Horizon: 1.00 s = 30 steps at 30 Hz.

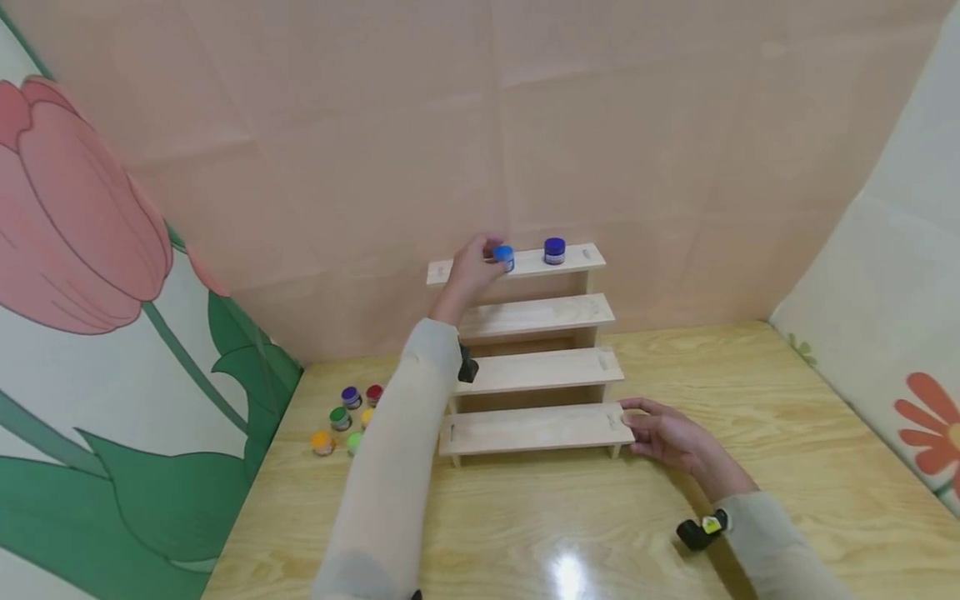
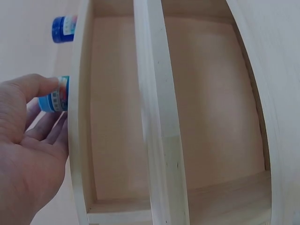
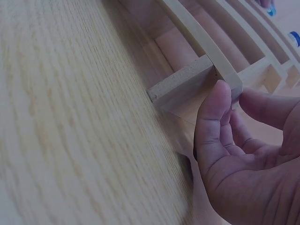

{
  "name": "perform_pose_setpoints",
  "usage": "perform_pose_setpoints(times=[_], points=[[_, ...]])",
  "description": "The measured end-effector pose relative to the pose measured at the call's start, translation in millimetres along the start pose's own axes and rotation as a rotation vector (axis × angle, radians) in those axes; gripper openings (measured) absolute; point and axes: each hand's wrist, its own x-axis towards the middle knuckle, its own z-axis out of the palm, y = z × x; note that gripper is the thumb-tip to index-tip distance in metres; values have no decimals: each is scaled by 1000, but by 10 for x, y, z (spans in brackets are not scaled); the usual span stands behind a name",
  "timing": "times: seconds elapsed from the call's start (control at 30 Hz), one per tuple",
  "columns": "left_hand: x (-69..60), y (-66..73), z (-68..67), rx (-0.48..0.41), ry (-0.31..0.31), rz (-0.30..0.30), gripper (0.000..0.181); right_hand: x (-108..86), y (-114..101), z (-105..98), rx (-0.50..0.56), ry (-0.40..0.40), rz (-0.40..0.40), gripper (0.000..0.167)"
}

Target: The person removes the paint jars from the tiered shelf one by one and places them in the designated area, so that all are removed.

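On the top step of a pale wooden four-tier rack (image 1: 540, 425), my left hand (image 1: 474, 271) holds a small light-blue-lidded paint jar (image 1: 504, 257) between thumb and fingers. In the left wrist view the jar (image 2: 57, 96) lies sideways in the picture, its base at the step's edge. To its right on the same step stands a dark blue paint jar (image 1: 554, 251). My right hand (image 1: 667, 435) pinches the right end of the lowest step; the right wrist view shows thumb and fingertips on that board's corner (image 3: 229, 82).
Several more paint jars stand on the wooden table (image 1: 525, 517) left of the rack, among them an orange one (image 1: 322, 442), a green one (image 1: 340, 418) and a purple one (image 1: 351, 397). My left forearm partly covers this group. Behind the rack rises a pinkish backdrop (image 1: 360, 167).
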Motion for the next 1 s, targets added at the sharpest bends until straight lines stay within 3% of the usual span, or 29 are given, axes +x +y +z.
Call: perform_pose_setpoints(times=[0.2,0.4,0.67,0.83,1.0], points=[[18,30,0,27,7,-11,45,26,-22,13,-13,3,-1,23],[-41,57,-68,57,33,-2,45,31,-29,27,-6,3,7,23],[-223,139,-248,108,39,50,45,52,-57,14,1,4,-1,23],[-367,91,-372,141,37,53,46,49,-53,-2,-3,6,4,23],[-505,29,-510,94,12,47,47,42,-57,-22,1,9,3,23]])
